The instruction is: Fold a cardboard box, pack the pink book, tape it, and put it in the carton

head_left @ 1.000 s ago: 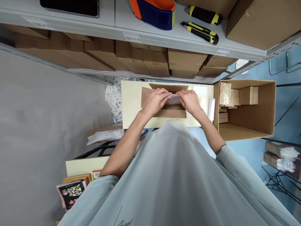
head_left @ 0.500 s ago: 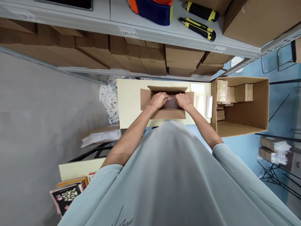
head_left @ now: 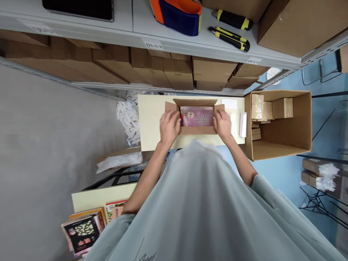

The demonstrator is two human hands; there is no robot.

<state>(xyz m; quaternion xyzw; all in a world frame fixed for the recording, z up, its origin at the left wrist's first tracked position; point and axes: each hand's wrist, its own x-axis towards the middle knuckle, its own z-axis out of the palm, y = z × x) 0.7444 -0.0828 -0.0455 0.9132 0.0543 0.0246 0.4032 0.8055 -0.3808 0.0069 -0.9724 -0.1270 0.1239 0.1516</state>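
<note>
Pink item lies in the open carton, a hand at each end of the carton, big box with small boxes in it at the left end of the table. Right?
One fix: the big box with small boxes in it is at the right end of the table, as the head view shows. The rest stands.

In front of us we have a pale yellow table (head_left: pixel 150 123), bearing an open cardboard box (head_left: pixel 198 131), a white sheet (head_left: pixel 229 104) just right of it and a white strip (head_left: pixel 243 124) near the right end. Beyond, we see a grey shelf (head_left: pixel 141 25) with a dark flat device (head_left: pixel 78 8), an orange-and-blue holder (head_left: pixel 179 21), two black-and-yellow cutters (head_left: pixel 231 39) and a brown carton (head_left: pixel 304 27); on the lower shelf (head_left: pixel 103 85) we find a row of brown boxes (head_left: pixel 214 69). At our lower left, a second pale board (head_left: pixel 92 197) carries several books (head_left: pixel 84 232), some stacked
</note>
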